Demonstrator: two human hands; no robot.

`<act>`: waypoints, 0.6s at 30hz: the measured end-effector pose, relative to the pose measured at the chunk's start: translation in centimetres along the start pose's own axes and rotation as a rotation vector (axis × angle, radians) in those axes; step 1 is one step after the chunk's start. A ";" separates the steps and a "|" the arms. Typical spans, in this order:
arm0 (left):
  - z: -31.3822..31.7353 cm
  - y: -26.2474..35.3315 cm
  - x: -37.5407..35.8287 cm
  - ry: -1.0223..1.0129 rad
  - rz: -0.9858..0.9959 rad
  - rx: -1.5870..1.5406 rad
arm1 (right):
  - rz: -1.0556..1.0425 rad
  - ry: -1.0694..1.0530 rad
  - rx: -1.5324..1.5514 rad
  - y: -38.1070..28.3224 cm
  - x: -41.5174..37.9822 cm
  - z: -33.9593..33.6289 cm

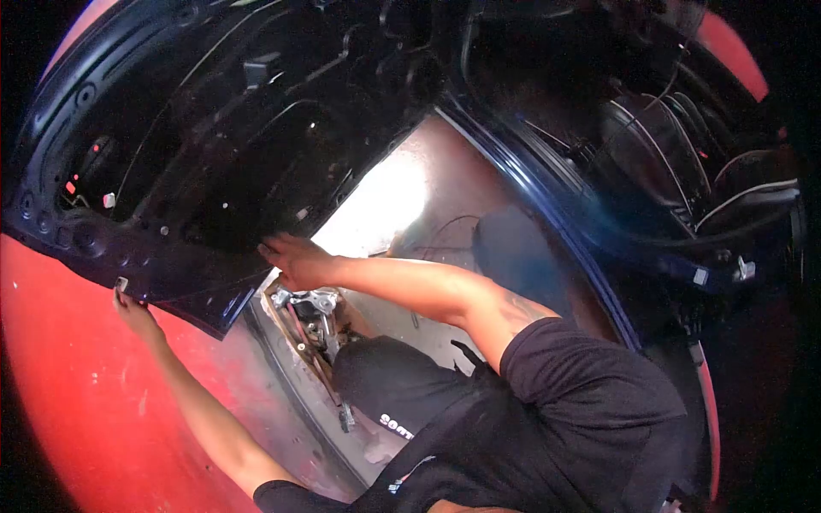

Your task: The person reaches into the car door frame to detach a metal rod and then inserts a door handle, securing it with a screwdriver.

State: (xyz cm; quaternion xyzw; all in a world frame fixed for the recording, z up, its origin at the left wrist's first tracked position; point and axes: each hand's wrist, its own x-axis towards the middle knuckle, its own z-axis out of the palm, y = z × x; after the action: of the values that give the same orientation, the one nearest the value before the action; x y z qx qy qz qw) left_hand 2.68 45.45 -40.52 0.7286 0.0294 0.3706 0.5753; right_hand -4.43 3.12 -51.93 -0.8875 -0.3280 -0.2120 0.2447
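Observation:
Neither of my own hands shows in the head view. A person in a black shirt (581, 402) and a dark cap (385, 385) is below me, reaching up to a dark blue car body panel (197, 145). One of this person's hands (295, 261) presses on the panel's lower edge, just above a metal latch mechanism (312, 303). The other hand (132, 306) grips the panel's lower left edge, next to a small silver clip (121, 283).
Red bodywork (77, 385) fills the lower left. A bright patch of light falls on the concrete floor (393, 197). On the right are dark blue door framing (556, 214) and black rubber seals with cables (684, 154). A thin wire (445, 224) lies on the floor.

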 end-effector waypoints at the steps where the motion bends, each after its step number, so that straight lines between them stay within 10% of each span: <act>1: 0.1 1.2 -1.0 0.034 -0.083 0.100 | 0.037 -0.033 0.021 -0.1 0.1 0.0; 6: 3.1 9.7 -12.5 0.352 0.461 0.362 | 0.020 0.007 0.026 0.4 0.5 0.8; 12: 16.1 9.4 -22.9 -0.530 0.718 0.636 | 0.006 -0.045 0.113 0.6 0.8 -0.7; 18: 21.9 6.2 -21.9 -0.635 0.706 1.067 | -0.177 -0.131 0.237 9.0 -0.7 1.5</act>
State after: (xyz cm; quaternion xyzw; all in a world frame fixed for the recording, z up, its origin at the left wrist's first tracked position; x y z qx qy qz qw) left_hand -2.97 15.25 -47.67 0.9494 -0.1999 0.2398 -0.0330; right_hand 1.62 -2.36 -56.17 -0.8320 -0.4427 -0.1343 0.3062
